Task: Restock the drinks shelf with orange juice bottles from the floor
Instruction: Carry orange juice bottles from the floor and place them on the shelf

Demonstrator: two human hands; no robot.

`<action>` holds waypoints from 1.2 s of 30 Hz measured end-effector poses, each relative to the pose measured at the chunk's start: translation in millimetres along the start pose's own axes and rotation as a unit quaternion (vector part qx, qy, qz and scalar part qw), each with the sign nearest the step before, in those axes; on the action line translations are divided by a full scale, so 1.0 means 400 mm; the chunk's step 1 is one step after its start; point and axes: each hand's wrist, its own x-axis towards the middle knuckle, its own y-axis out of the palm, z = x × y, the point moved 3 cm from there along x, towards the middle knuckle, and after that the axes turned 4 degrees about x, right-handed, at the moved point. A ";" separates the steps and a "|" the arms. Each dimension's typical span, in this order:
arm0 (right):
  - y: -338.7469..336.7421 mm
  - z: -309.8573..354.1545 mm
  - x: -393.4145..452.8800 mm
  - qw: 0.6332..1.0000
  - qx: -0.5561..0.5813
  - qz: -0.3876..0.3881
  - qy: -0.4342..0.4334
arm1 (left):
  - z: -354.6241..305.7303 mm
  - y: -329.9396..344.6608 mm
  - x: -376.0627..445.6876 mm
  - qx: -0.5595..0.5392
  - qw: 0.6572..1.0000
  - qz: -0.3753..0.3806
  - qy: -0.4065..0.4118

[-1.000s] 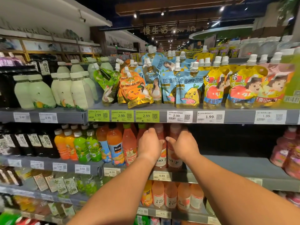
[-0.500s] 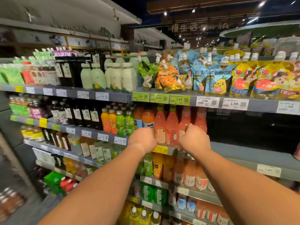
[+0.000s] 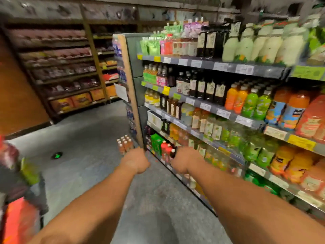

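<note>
Down on the grey floor (image 3: 84, 155), at the foot of the shelf unit's end panel (image 3: 131, 88), we see a pack of orange juice bottles (image 3: 125, 144) with white caps, standing upright and packed close together. Our left hand (image 3: 136, 160) reaches out in front of us with its fingers curled under, just this side of the pack and not touching it; it holds nothing that we can see. Our right hand (image 3: 186, 160) is held out level with it, a little apart, in front of the lowest shelves; the blur and the angle hide its fingers, so we cannot tell whether they are curled or straight.

To our right runs the drinks shelf (image 3: 226, 113), several tiers deep. Dark bottles (image 3: 205, 88) stand in a row on one tier, with orange bottles (image 3: 235, 98) and green bottles (image 3: 256, 104) beside them further along. Pale milky bottles (image 3: 263, 44) fill the tier above. Red-capped bottles (image 3: 167, 147) sit low down, near our right hand. Across the aisle stands a dark wooden rack (image 3: 58, 67) of packaged goods.
</note>
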 end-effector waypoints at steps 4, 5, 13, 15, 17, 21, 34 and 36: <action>0.072 0.235 0.027 0.998 -0.022 0.021 -0.057 | 0.290 -0.027 -0.015 -0.020 0.995 -0.005 -0.093; 0.076 0.276 0.038 0.998 -0.017 0.016 -0.062 | 0.332 -0.036 -0.015 -0.024 0.995 -0.002 -0.097; 0.144 0.497 0.206 0.995 0.000 0.050 -0.086 | 0.518 -0.034 0.094 -0.028 0.993 -0.003 -0.113; 0.158 0.529 0.273 0.994 0.009 0.067 -0.084 | 0.552 -0.033 0.154 -0.033 0.992 0.008 -0.120; 0.161 0.553 0.352 0.994 0.039 0.073 -0.075 | 0.588 -0.034 0.228 -0.047 0.990 0.013 -0.134; 0.162 0.601 0.530 0.993 0.040 0.086 -0.076 | 0.661 -0.047 0.384 -0.076 0.986 0.002 -0.145; 0.243 0.973 1.049 0.986 -0.016 0.112 -0.122 | 1.050 -0.069 0.978 -0.040 0.990 0.048 -0.128; 0.266 1.033 1.140 0.990 0.002 0.108 -0.095 | 1.130 -0.069 1.097 -0.035 0.991 0.065 -0.115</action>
